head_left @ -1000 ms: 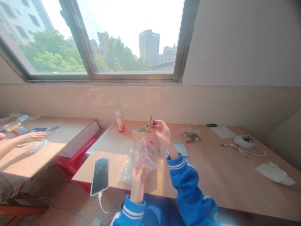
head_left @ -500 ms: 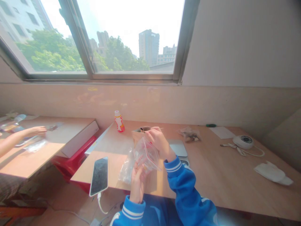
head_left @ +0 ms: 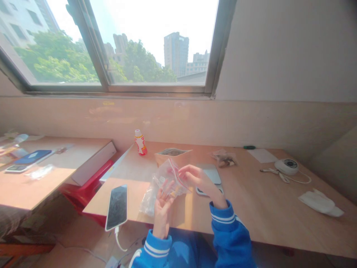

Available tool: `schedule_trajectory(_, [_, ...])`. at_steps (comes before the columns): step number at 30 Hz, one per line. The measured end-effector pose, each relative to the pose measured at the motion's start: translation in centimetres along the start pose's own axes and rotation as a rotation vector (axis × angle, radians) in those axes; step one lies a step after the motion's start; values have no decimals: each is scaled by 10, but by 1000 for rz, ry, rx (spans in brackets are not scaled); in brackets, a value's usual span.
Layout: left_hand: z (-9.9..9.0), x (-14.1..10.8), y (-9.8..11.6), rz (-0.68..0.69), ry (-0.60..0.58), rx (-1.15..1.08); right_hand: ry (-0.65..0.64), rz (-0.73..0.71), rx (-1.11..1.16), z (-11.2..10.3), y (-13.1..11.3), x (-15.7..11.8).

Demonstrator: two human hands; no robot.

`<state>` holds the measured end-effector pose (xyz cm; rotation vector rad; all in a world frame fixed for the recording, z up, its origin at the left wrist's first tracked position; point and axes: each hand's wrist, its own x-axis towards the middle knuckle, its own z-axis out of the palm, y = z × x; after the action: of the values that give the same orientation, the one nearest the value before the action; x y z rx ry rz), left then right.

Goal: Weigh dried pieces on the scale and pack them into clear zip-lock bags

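A clear zip bag (head_left: 175, 178) with a red line along its top edge is held over the table's front part. My left hand (head_left: 164, 204) supports it from below, its fingers around the lower part. At the bag's right edge, my right hand (head_left: 193, 175) has its fingertips together near the red line; what they pinch is too small to make out. Behind the bag stands an open brown paper pouch (head_left: 173, 152). Another clear plastic bag (head_left: 148, 199) lies left of my left hand. Beyond my right wrist is a small scale (head_left: 212, 174).
A phone (head_left: 117, 207) with a cable lies at the front left. A bottle (head_left: 140, 143) stands at the back. To the right are a filled clear bag (head_left: 225, 160), a white fan (head_left: 287, 166) and white cloth (head_left: 320, 203). Another table (head_left: 83, 149) is left.
My right hand has come away from the brown pouch, back toward the clear bag's edge, leaving the pouch's mouth in view. At the left table, the other person's arm has withdrawn, uncovering a blue-topped scale.
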<state>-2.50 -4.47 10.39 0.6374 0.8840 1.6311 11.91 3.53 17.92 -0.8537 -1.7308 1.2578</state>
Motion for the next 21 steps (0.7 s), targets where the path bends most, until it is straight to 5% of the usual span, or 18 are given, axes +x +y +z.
schedule_trajectory(11, [-5,3,-12,-2,100,1,-143,93,-128,12,40,-20])
schedule_trajectory(21, [-3,1,-1,-21,107,-2,-13,-59,-189,9,21,-16])
